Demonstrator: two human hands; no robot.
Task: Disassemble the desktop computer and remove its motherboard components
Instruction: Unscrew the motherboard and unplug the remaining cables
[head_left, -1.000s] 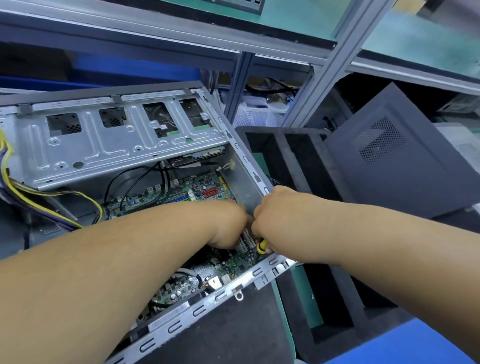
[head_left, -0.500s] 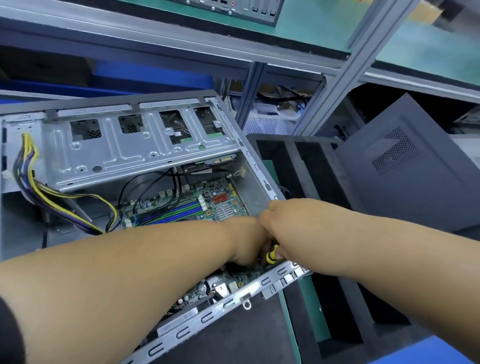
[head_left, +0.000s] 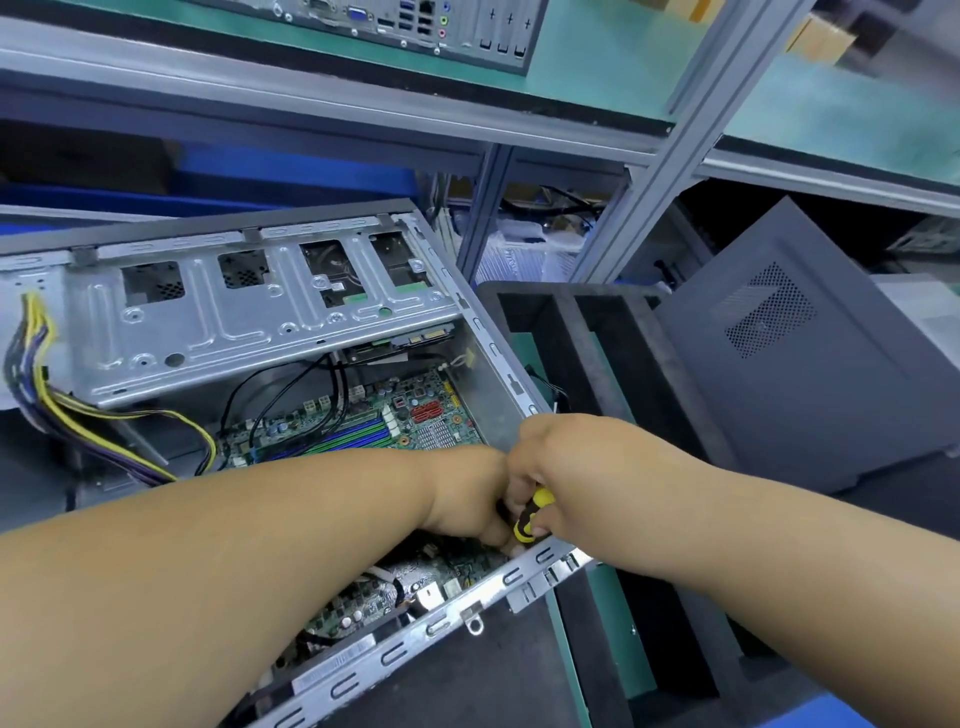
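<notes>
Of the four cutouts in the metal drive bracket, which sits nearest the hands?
The rightmost cutout in the silver metal drive bracket, beside the case's right wall. The other three lie further left, away from both hands.

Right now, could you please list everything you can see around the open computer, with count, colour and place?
computer case: one, bare silver metal, left and centre, lying open
motherboard: one, green, inside the case
cable bundle: one, yellow, purple and black, far left of the case
foam tray: one, black, with compartments, right of the case
side panel: one, dark grey, vented, leaning at right
second computer: one, rear ports showing, on the green upper shelf
screwdriver: one, yellow and black handle, at the case's near right corner
left hand: one, reaching into the case beside the screwdriver
right hand: one, gripping the screwdriver
</notes>
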